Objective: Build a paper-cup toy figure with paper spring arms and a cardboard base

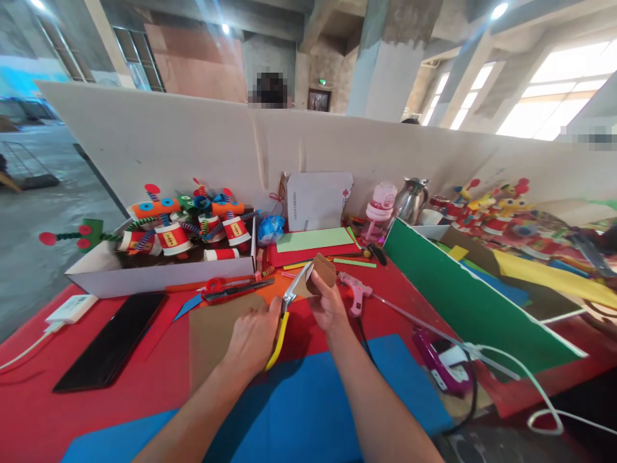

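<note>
In the middle of the head view, my left hand (254, 337) is closed round the yellow-handled scissors (276, 347). Their metal blades point up and away, against a small brown cardboard piece (325, 271). My right hand (328, 302) pinches that cardboard from below, thumb in front. Below both forearms lies a large blue sheet (289, 411), and a flat brown cardboard sheet (207, 341) is partly under my left hand. Just right of my right hand rests a pink glue gun (357, 290).
A white box (164, 276) of paper-cup figures stands at left, near a black phone (110, 341). Rightward are a green-sided box (472, 302), a purple device (441, 363) and cables. Behind are green paper (315, 240), a pink bottle (380, 206) and a white partition (193, 135).
</note>
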The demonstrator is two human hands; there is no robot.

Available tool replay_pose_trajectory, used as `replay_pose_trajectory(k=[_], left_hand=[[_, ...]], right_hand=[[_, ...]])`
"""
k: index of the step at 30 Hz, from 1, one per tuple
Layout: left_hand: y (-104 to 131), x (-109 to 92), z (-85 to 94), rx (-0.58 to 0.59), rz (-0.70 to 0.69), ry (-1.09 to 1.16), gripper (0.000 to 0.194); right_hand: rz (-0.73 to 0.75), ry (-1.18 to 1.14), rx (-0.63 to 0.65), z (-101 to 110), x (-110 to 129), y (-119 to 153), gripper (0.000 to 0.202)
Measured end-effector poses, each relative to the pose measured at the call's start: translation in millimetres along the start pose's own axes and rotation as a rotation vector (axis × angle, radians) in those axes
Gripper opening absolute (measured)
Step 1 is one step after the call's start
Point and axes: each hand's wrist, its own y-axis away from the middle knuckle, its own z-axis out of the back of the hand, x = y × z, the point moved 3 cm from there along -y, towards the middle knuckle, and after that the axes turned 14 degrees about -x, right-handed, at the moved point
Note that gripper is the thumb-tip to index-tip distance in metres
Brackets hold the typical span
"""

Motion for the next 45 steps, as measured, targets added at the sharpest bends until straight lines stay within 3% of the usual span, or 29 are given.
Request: replay_pose_trajectory(k=[7,17,45], left_hand=[[0.3,1.9,-1.1,-0.079,-0.02,0.021,0.035],[-1.0,4.7,-0.2,-0.082,-0.02,-0.001,0.033],[-0.5,8.3,2.0,-0.036,0.001,0.064,0.035]], right_hand=[[-0.017,0.019,0.029,2.6,-1.6,-2.5,0.038],[0.039,0.082,0.04,2.2,-1.3,-1.8,0.038],[0.009,0.133,0.081,3.8,-12.8,-2.6,0.041]])
